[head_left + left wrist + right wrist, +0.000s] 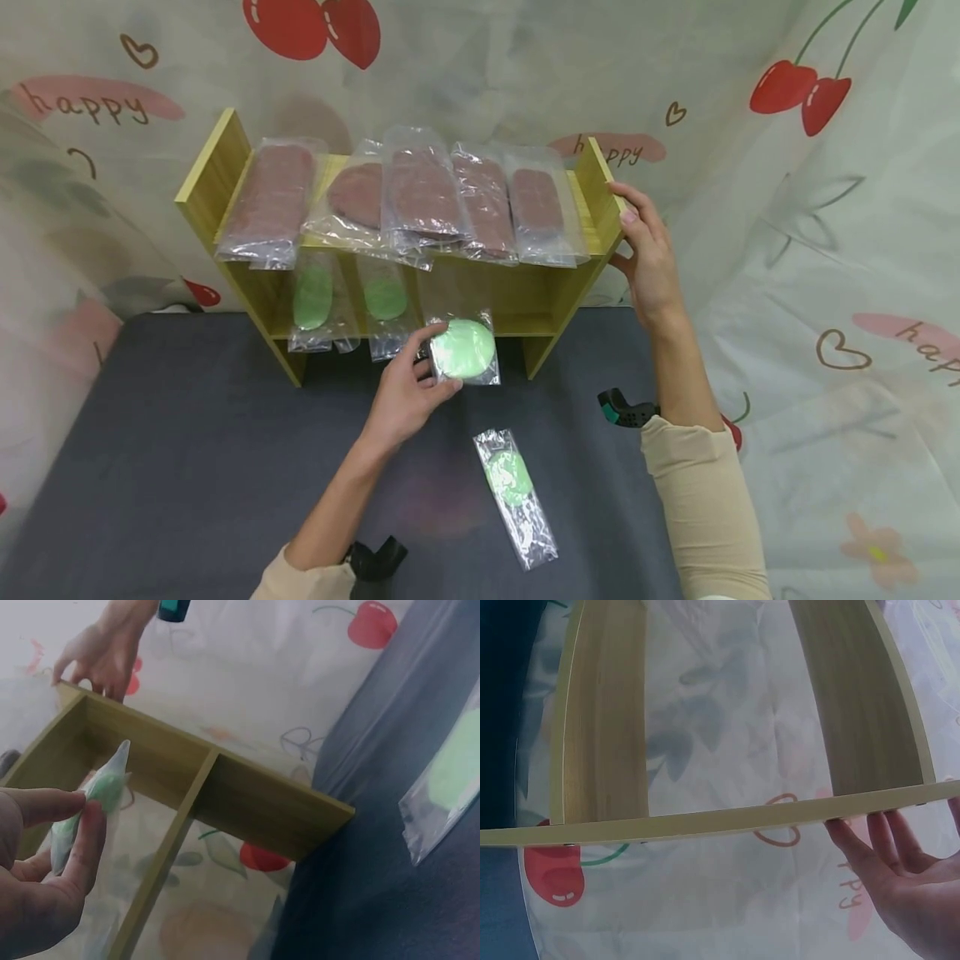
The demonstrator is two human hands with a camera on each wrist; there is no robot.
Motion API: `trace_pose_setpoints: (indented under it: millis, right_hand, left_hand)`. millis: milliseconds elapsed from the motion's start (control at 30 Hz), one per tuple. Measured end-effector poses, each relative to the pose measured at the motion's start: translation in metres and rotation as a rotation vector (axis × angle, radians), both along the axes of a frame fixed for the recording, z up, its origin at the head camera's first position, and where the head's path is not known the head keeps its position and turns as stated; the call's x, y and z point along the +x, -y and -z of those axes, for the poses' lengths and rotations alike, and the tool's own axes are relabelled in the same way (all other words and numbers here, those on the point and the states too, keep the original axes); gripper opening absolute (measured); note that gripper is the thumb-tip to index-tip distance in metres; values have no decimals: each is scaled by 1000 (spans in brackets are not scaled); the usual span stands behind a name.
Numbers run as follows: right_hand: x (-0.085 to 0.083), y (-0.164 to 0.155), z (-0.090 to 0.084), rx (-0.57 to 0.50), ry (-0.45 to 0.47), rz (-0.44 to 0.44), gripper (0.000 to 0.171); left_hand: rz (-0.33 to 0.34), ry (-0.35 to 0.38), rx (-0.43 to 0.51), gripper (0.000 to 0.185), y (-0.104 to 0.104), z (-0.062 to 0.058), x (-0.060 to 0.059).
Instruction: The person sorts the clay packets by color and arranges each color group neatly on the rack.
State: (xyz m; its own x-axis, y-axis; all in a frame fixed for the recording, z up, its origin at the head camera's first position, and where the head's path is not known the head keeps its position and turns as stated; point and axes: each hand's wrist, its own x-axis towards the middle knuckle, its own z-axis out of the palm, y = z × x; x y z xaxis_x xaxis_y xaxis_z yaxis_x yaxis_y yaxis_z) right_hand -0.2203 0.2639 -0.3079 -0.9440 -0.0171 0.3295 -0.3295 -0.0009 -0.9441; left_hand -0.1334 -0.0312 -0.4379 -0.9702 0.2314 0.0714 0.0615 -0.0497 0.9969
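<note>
My left hand (405,392) pinches a clear plastic bag holding a pale green round piece (467,350), in front of the shelf's lower level. In the left wrist view, thumb and fingers squeeze this bag (109,791) seen edge-on. My right hand (651,258) rests on the right side panel of the wooden shelf (573,292), near its top; the right wrist view has extended fingers (866,859) touching the panel's outer face. Two bags with green pieces, one on the left (312,300) and one nearer the middle (385,298), occupy the lower level.
Several bagged brownish-red pieces, among them a long one (273,187), lie across the top level. Another bagged green piece (510,479) lies on the dark grey tabletop (187,467) in front. Patterned cloth (465,75) hangs behind the shelf and at the sides.
</note>
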Motion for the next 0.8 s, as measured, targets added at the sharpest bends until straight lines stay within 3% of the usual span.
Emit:
trace_pose_setpoints:
  millis: [267,633,800]
  right_hand:
    - [1,1,-1,-7,1,-6,37]
    - [2,0,-2,-26,-7,8,37]
    - [2,1,-2,-8,-5,0,37]
  left_hand:
    - [-33,8,1,75,-3,1,-23]
    - [-101,21,-133,70,-14,-1,-39]
    - [-116,34,-118,70,-17,3,-43]
